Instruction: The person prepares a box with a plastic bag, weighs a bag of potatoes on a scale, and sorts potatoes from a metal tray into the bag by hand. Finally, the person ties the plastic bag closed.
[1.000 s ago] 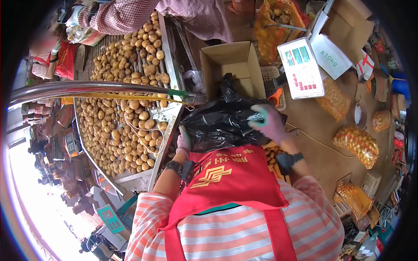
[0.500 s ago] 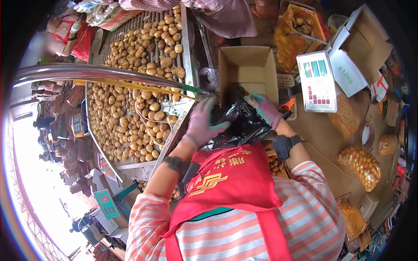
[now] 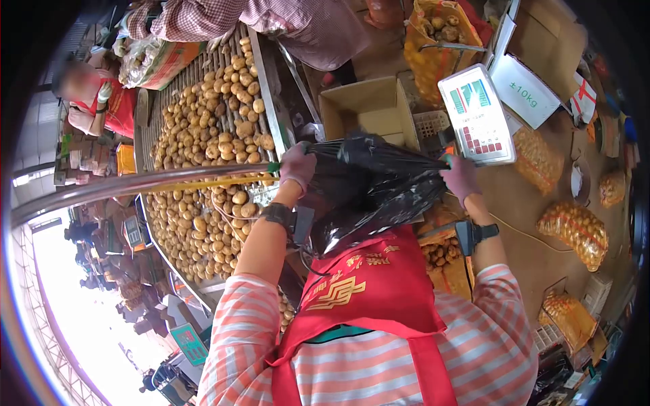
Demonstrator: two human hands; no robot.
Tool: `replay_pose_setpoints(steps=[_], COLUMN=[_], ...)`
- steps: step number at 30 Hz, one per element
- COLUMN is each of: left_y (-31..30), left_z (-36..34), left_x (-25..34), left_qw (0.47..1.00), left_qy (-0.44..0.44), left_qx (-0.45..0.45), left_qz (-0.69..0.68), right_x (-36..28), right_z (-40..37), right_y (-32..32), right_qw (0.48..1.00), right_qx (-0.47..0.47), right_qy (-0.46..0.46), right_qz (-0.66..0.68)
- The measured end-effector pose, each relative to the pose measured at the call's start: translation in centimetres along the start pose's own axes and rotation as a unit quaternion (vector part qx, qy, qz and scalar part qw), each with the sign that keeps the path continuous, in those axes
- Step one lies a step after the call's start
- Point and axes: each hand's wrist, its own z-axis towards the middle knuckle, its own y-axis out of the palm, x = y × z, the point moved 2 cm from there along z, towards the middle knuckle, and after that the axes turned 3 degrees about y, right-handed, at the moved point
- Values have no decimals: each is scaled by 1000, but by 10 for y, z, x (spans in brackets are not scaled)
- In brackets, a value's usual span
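A black plastic bag (image 3: 372,183) is stretched wide between my two gloved hands in front of my red apron. My left hand (image 3: 296,166) is closed on the bag's left edge, near the metal rail of the potato table. At the other side, my right hand (image 3: 460,177) grips the bag's right edge, just below the weighing scale display (image 3: 477,115). Behind the bag stands an open cardboard box (image 3: 369,108), its lower part hidden by the plastic. Potatoes (image 3: 203,203) cover the slatted sorting table on the left.
A metal pipe (image 3: 135,186) crosses the sorting table. Net bags of potatoes (image 3: 574,233) lie on the floor at right, and a filled orange sack (image 3: 433,57) stands at the back. Co-workers (image 3: 101,101) stand at the table's far side. A box marked ±10kg (image 3: 525,91) is at upper right.
Both hands have moved apart, pulling the crumpled black bag out into a wide sheet. The bag now covers the near part of the cardboard box. The camera view has shifted.
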Motion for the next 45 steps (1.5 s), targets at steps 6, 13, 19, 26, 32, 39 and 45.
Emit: replay_pose_setpoints(steps=[6, 13, 19, 26, 32, 39, 45], left_y=[24, 41, 83, 80, 104, 169, 194], left_z=[31, 101, 171, 210, 239, 202, 161], left_x=[8, -35, -82, -73, -81, -103, -130], left_qw=[998, 972, 960, 935, 872, 965, 983], left_qy=[-35, -218, -253, -244, -325, -93, -32], left_qx=[34, 53, 79, 11, 47, -143, -125], left_qz=[34, -77, -93, -259, -362, 201, 132], right_x=[-4, 65, 26, -5, 39, 80, 82], right_z=[41, 181, 209, 272, 364, 322, 202], right_y=[26, 158, 83, 52, 120, 177, 204], right_qw=[956, 909, 859, 834, 855, 889, 950], right_qx=[275, 231, 240, 204, 31, 11, 79], right_qy=[-50, 52, 147, 139, 156, 163, 177], right_qz=[84, 343, 428, 493, 494, 429, 244])
